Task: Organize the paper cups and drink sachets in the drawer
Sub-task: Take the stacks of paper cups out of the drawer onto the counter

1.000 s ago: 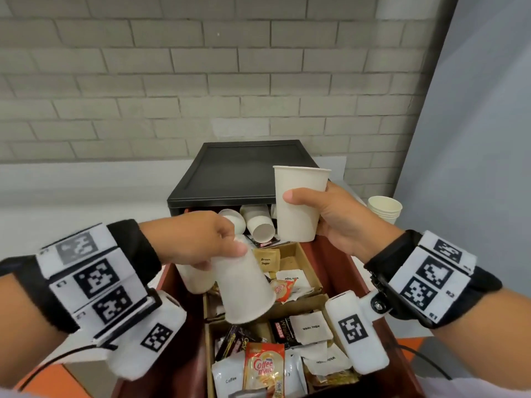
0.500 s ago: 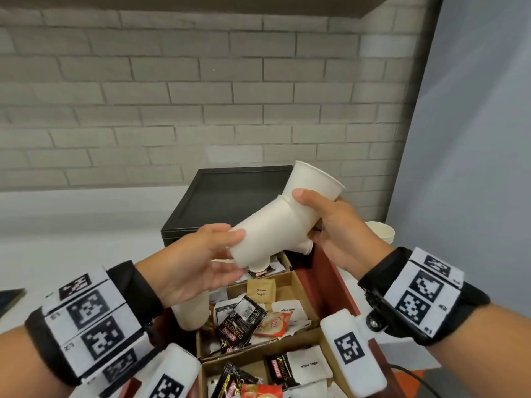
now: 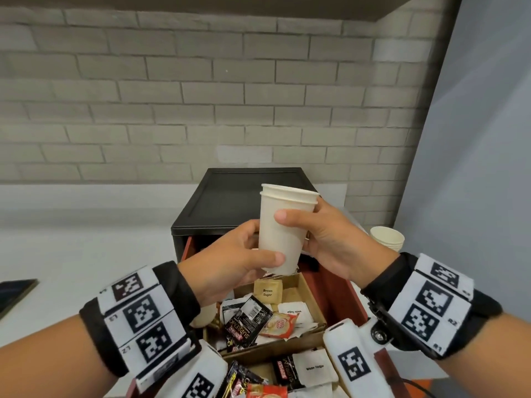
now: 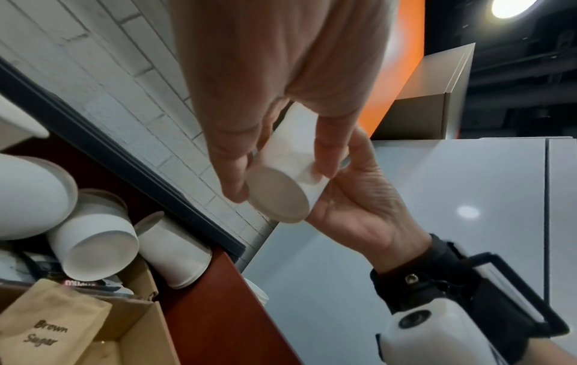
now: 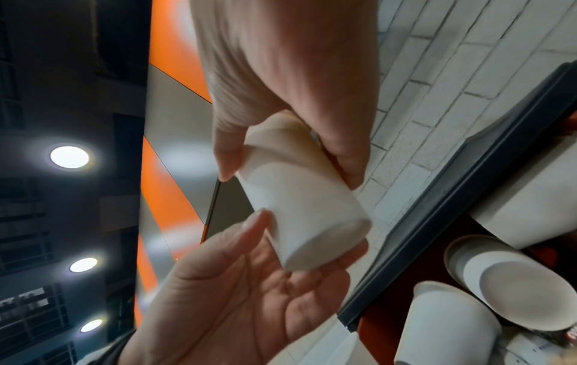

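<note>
Two white paper cups (image 3: pixel 283 234), one nested in the other, stand upright in the air above the open drawer (image 3: pixel 339 291). My left hand (image 3: pixel 253 249) grips their lower part, its thumb across the front. My right hand (image 3: pixel 313 225) holds the upper part from the right, thumb on the front wall. In the left wrist view the cups' base (image 4: pixel 278 197) sits between my fingers. The right wrist view shows the same cups (image 5: pixel 299 214) in both hands. Loose cups (image 4: pixel 93 247) lie at the drawer's back. Mixed sachets (image 3: pixel 250 320) fill its cardboard compartments.
The red-brown drawer sticks out of a black cabinet (image 3: pixel 247 196) on a white counter against a brick wall. A stack of paper cups (image 3: pixel 386 238) stands on the counter to the right. A brown sugar sachet (image 3: pixel 267 293) lies in the far compartment. Another cup (image 3: pixel 204 314) lies under my left wrist.
A second ago each hand held its own cup. The two cups have been slid together and turned upright, and both hands now hold the nested pair higher above the drawer.
</note>
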Demonstrator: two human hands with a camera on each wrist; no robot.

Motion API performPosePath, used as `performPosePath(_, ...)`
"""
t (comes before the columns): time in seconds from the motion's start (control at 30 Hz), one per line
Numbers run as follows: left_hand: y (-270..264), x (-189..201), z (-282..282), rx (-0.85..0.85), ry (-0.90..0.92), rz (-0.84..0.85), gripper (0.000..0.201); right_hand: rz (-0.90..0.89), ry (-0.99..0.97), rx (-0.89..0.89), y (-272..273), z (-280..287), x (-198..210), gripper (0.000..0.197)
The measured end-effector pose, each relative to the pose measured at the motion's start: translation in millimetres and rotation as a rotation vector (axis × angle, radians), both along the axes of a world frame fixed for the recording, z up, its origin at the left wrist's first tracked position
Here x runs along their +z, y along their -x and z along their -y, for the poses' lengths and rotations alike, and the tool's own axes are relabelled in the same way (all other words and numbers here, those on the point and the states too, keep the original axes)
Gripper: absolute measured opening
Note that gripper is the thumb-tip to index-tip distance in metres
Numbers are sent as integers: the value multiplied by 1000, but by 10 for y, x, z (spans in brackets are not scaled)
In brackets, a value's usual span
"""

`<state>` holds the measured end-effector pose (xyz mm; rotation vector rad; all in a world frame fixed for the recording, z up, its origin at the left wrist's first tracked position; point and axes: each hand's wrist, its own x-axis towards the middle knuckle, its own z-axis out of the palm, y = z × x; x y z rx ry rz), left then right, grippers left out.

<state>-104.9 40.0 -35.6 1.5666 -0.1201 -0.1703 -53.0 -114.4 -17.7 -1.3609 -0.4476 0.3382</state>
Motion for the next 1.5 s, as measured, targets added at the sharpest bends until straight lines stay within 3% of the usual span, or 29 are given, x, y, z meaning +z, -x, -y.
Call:
performPosePath(0.13, 13, 5, -129, 30, -306, 124, 56, 14, 42, 43, 9, -8, -91, 62)
performPosePath(0.2, -7, -8, -238, 145, -531, 132, 63, 31, 52, 38, -2, 4, -108, 63)
performPosePath(0.27, -36, -35, -400, 257, -731, 71, 76, 49, 70, 29, -24, 17, -113, 65)
performPosePath(0.4, -80, -128, -745, 232, -1043, -186, 105, 63, 103, 26, -57, 33, -134, 65)
performPosePath(0.53, -89, -218, -904, 207, -1407, -265, 109, 59, 110, 16, -76, 9, -163, 63)
performPosePath(0.7, -127, -204, -914, 147, -1319, -247, 99, 48, 111, 7, -74, -16, -187, 61)
performPosePath(0.83, -206, -215, -791, 96, -1297, -158, 75, 20, 101, -28, -91, -42, -222, 50)
performPosePath(1.13, -415, -293, -337, -125, -1399, -148, 77, -4, 67, -93, -132, -26, -260, 49)
performPosePath(1.5, -536, -490, 70, -181, -1457, -144, 76, -25, 28, -155, -162, 97, -297, 47)
